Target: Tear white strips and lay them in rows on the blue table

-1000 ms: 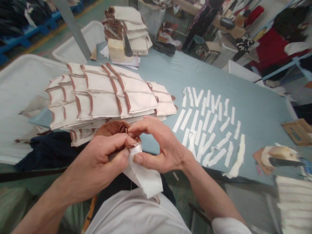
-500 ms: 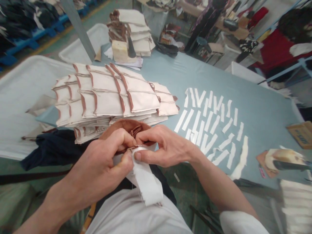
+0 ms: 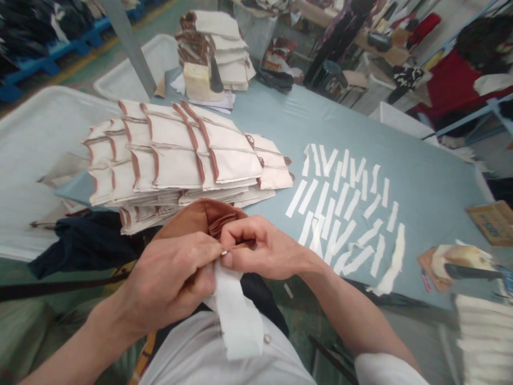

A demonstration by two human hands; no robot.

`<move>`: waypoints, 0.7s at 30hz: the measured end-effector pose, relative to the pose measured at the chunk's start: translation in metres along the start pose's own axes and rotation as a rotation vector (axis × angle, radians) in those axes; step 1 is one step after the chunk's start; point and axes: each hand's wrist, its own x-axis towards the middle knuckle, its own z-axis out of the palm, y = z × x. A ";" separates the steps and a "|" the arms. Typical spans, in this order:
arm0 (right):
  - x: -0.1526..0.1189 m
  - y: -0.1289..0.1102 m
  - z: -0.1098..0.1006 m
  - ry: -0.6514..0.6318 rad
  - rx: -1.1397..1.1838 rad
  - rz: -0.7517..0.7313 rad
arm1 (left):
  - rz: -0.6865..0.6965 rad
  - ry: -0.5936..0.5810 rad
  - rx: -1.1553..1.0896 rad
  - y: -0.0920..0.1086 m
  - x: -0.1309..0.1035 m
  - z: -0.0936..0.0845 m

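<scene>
My left hand (image 3: 176, 275) and my right hand (image 3: 260, 246) meet in front of my chest, both pinching the edge of a brown fabric piece (image 3: 184, 222). Gathered folds of the brown fabric show just above the fingertips. A wide white strip (image 3: 238, 321) hangs down from the pinched edge over my shirt. The exact edge between the fingers is partly hidden. Beyond my hands, cream fabric pieces with brown edging (image 3: 172, 144) lie in overlapping stacks on the blue-grey table (image 3: 320, 117).
Many short white strips (image 3: 340, 200) lie spread on the table's right half. A cream block (image 3: 196, 80) stands by a folded stack at the back. White bins (image 3: 24, 133) are at the left; a cardboard box (image 3: 492, 222) is at the right.
More of the brown fabric now shows above my hands. My left hand has turned, with its fingers closer over the edge, and the white strip hangs lower and flatter.
</scene>
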 end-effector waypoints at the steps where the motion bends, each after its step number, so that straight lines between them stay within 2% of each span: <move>1: 0.000 0.002 0.001 -0.010 0.040 0.012 | 0.017 0.002 -0.014 -0.003 -0.004 0.002; 3: 0.001 0.005 0.002 -0.013 0.103 0.014 | 0.022 0.013 -0.039 -0.007 -0.010 0.005; 7: 0.003 0.009 0.005 0.074 0.193 0.043 | -0.053 0.078 -0.070 -0.009 -0.014 0.012; 9: 0.002 0.008 0.006 0.099 0.183 0.076 | -0.010 0.118 -0.059 -0.007 -0.013 0.014; 12: -0.003 0.001 0.008 0.109 0.042 0.100 | 0.034 0.122 -0.019 -0.005 -0.012 0.014; 15: -0.011 -0.009 0.008 0.159 -0.217 0.017 | -0.072 0.119 -0.012 -0.002 -0.012 0.007; 16: -0.013 -0.011 0.008 0.180 -0.317 -0.037 | -0.114 0.090 -0.047 -0.002 -0.011 0.004; 18: -0.016 -0.015 0.009 0.219 -0.520 -0.148 | -0.179 -0.041 -0.157 -0.001 -0.007 -0.005; 21: -0.018 -0.014 0.011 0.251 -0.717 -0.271 | -0.207 -0.224 -0.279 -0.001 -0.002 -0.014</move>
